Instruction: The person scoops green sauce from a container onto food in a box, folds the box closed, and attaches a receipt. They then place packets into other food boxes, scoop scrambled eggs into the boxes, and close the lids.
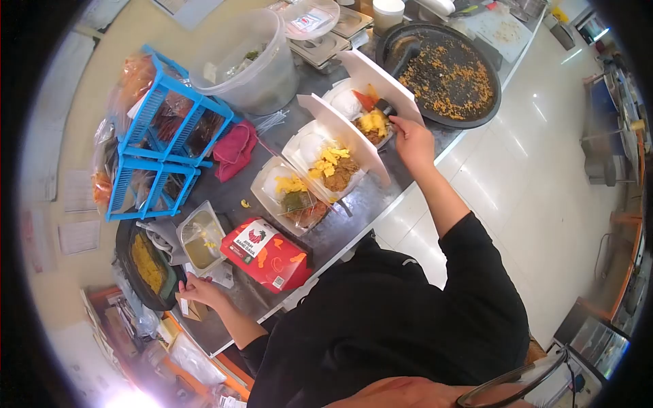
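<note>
My right hand [413, 144] is closed on a small black utensil [386, 107], over the farthest open meal box [345, 102]. That box holds white rice, an orange-red piece, shredded yellow topping and brown food. Beside it stands a second open meal box [338, 158] with rice, yellow topping and a brown fried piece. Nearer still is a third box [292, 194] with rice, yellow topping, something green and reddish food. My left hand [202, 291] has its fingers apart, fingertips close to a black tray [170, 297] of yellow food. Right below the palm is a small brown box [194, 311].
A closed red food box [266, 255] and a clear tub [201, 238] lie near the left hand. Behind are a blue rack [163, 160] of packets, a pink cloth [235, 149] and a large clear bucket [248, 68]. A round black pan [445, 75] with crumbs sits far right.
</note>
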Available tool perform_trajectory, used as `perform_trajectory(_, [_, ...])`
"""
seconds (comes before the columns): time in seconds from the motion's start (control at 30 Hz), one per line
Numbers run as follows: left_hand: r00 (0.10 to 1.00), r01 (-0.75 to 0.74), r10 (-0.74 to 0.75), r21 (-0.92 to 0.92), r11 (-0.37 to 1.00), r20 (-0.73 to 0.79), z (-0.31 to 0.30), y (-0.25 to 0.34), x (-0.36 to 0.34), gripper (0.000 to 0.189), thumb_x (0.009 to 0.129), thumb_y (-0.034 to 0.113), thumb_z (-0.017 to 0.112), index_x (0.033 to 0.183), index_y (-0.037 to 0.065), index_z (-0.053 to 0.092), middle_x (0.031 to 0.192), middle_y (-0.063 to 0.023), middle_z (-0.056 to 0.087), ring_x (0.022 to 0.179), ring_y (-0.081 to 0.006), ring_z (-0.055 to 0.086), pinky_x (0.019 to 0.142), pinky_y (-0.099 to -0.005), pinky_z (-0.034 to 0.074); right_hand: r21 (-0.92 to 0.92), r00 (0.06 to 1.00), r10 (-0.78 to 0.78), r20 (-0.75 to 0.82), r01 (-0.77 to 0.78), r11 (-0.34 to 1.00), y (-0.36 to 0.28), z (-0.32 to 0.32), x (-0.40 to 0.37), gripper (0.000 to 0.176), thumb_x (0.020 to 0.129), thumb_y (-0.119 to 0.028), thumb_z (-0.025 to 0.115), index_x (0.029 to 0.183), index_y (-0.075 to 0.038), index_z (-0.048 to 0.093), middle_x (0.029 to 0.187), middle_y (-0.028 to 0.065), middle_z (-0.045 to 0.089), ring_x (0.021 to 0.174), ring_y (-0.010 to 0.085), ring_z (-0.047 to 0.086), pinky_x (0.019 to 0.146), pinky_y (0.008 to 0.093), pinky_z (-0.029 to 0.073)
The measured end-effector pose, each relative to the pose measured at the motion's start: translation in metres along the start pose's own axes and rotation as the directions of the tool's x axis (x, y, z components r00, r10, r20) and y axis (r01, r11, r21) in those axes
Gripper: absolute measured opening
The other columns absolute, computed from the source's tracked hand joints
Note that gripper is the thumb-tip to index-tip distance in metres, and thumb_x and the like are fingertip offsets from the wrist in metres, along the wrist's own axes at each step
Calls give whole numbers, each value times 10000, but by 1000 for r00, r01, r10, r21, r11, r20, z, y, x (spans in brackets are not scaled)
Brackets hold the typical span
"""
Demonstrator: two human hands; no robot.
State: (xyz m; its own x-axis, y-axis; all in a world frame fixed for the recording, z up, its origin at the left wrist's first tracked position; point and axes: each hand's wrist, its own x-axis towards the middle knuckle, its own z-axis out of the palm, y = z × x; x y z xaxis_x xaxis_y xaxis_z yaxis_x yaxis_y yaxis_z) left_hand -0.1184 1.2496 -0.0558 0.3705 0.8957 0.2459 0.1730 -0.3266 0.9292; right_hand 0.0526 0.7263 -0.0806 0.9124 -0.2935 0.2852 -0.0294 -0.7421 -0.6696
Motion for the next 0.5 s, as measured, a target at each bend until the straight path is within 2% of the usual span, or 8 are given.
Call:
perform_trajectory(0.1, [1000,3,-3,-44,999,4,11,10,-6,456,932,217,549,1267,43,294,842,-37,481,643,-103,462,493,-237,408,3,999,10,-50,-10,1000,6,6,-1,240,834,-87,572,1037,-124,695,917,141,679,781,278,667,707,357,519])
perform_trajectory(0.13, [1000,4,-4,-64,998,5,13,12,-8,453,932,213,548,1267,43,296,841,-36,483,640,-103,460,494,-237,408,123,986,164,8,-163,979,6,5,1,245,834,-84,587,1052,-118,692,890,122,684,732,239,657,668,335,515])
perform_trajectory(0.2, [1000,16,-15,-87,996,14,12,11,-8,443,932,202,546,1266,46,300,843,-34,488,639,-102,457,503,-236,411,317,890,421,174,-455,832,4,1,8,260,834,-79,618,1083,-105,686,836,84,692,633,159,638,589,292,509])
perform_trajectory(0.3, [998,54,-51,-113,992,22,1,5,-7,424,934,183,543,1261,53,307,848,-33,493,642,-98,455,517,-234,414,617,794,514,325,-590,520,-3,-7,9,288,820,-61,664,1108,-60,673,771,8,658,539,57,528,492,219,449])
perform_trajectory(0.33, [998,66,-65,-137,988,9,0,6,-8,415,935,177,542,1257,55,311,849,-33,494,640,-95,455,517,-232,413,665,782,523,339,-592,455,-18,-15,8,281,828,-54,673,1108,-38,660,728,-32,603,504,35,459,444,185,377])
perform_trajectory(0.5, [996,87,-88,-193,977,8,-33,-23,7,393,933,172,553,1240,62,334,847,-24,493,641,-78,460,491,-217,404,756,858,389,335,-491,433,-83,-48,-17,269,818,-48,670,1087,-38,676,761,-6,640,511,49,485,459,198,414])
